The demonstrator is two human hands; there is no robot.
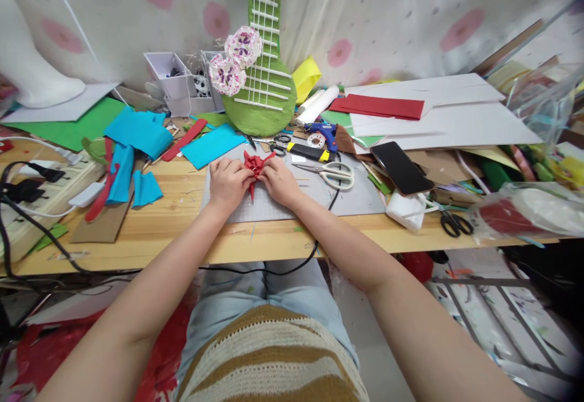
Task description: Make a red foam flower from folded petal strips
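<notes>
A small red crepe-paper flower [256,163] is held just above a grey cutting mat [246,208], with pointed ends sticking out above and below. From the left, my left hand [232,182] pinches it with closed fingers. My right hand [279,180] grips its other side, fingertips pressed together. Both hands partly hide the flower. Just right of my right hand lie white-handled scissors [335,176] and a yellow-and-black utility knife [310,151]. Behind them is a blue hot glue gun [325,133].
A green guitar-shaped piece [260,113] with crocheted flowers stands at the back. Blue crepe paper [137,128] and a power strip [50,204] lie left. A phone [401,168], black scissors [456,224] and white boards [438,125] lie right. A black cable [274,271] hangs along the front edge.
</notes>
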